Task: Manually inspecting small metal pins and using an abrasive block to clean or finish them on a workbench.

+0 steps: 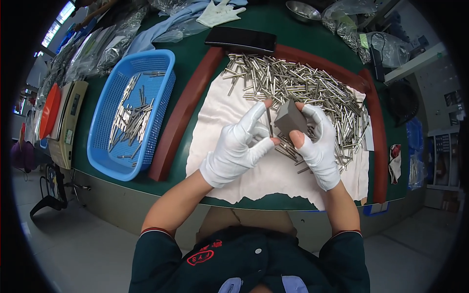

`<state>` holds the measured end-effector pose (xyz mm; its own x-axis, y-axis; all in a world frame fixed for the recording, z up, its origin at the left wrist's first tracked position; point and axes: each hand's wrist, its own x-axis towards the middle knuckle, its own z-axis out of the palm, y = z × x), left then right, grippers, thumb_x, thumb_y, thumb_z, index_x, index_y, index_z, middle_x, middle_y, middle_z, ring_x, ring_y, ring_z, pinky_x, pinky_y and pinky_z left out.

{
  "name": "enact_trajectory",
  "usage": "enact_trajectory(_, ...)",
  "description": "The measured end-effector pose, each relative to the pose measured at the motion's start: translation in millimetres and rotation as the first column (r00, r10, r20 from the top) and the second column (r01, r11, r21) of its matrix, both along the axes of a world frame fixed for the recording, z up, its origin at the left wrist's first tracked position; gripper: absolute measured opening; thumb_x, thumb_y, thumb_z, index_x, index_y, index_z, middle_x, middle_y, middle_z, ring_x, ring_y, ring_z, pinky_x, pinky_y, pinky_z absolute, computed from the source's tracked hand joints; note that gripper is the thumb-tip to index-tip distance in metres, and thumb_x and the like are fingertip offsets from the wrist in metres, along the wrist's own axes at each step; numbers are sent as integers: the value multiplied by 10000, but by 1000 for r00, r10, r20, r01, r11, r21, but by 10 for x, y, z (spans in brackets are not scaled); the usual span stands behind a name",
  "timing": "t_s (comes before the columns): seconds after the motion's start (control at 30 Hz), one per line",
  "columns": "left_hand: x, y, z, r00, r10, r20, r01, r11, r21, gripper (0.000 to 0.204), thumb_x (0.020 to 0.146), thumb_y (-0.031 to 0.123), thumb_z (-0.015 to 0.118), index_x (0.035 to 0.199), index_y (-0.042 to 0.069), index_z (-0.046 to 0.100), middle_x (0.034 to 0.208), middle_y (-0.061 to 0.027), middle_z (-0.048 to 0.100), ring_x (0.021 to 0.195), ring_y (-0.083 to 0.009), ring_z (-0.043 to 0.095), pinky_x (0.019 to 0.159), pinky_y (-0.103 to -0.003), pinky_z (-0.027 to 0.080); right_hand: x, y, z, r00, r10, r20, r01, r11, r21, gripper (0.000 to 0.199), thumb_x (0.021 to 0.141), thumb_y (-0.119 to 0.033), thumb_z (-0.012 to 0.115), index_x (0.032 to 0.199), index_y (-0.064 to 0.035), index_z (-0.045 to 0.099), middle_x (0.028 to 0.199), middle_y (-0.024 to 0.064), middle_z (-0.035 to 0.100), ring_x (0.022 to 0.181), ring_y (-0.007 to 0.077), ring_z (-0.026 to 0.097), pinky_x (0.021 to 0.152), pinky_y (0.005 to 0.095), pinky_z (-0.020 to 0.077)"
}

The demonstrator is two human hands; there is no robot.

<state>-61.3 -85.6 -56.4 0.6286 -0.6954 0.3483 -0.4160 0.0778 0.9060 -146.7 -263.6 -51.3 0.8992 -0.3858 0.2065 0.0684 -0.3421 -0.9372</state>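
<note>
My left hand [238,141], in a white glove with bare thumb and fingertip, pinches a thin metal pin [269,121] by its two ends, upright between finger and thumb. My right hand [317,144], gloved the same way, grips a grey rectangular block [290,118] close to the pin's right side. Whether block and pin touch I cannot tell. Behind and under both hands lies a big heap of loose shiny metal pins [312,85] on a white cloth [210,127]. The hands partly hide the near side of the heap.
Dark red wooden bars [181,117] frame the cloth on a green table. To the left stands a blue plastic basket [168,80] with several pins inside. A black phone-like slab [240,39] rests on the far bar. A metal bowl [303,10], white glove [221,13] and scale [68,124] surround this.
</note>
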Motion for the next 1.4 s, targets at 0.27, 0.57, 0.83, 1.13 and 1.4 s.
enact_trajectory(0.27,-22,-26,56,979,-12,-203,13,1000,4,691,811,-11,679,1417,22,348,710,-42,621,642,-56,576,606,-195,469,12,2,-18,996,-47,-81,52,997,57,682,687,-409,778,1144,48,565,1034,106,574,937,180,558,860,310,448)
enact_trajectory(0.57,-17,-29,61,920,-42,-391,34,999,-28,702,815,7,696,1413,-11,330,723,-31,631,646,-41,560,599,-192,461,13,-9,-19,998,-31,-54,27,998,-63,648,673,-385,787,1112,42,578,1040,122,580,933,199,571,852,315,456)
enact_trajectory(0.83,-6,-38,115,867,-78,-492,74,997,-27,711,837,10,680,1432,-10,293,726,-26,618,657,-47,566,591,-192,458,24,-64,-38,990,-133,-50,109,936,-334,632,659,-375,803,1075,52,592,986,123,598,905,219,594,826,319,471)
enact_trajectory(1.13,28,-44,157,805,-46,-592,75,997,24,711,836,-2,662,1437,-22,282,731,-23,607,645,-56,566,588,-203,462,3,-40,52,996,4,-87,3,997,79,649,692,-376,796,1122,55,572,1040,113,567,956,211,571,869,317,458)
enact_trajectory(1.4,-30,-38,93,951,-40,-305,33,999,-27,665,839,-31,629,1431,30,333,757,1,612,691,-50,580,630,-197,469,22,3,-23,996,-87,-20,82,980,-184,671,683,-406,783,1132,43,563,1046,132,568,941,231,571,858,334,460)
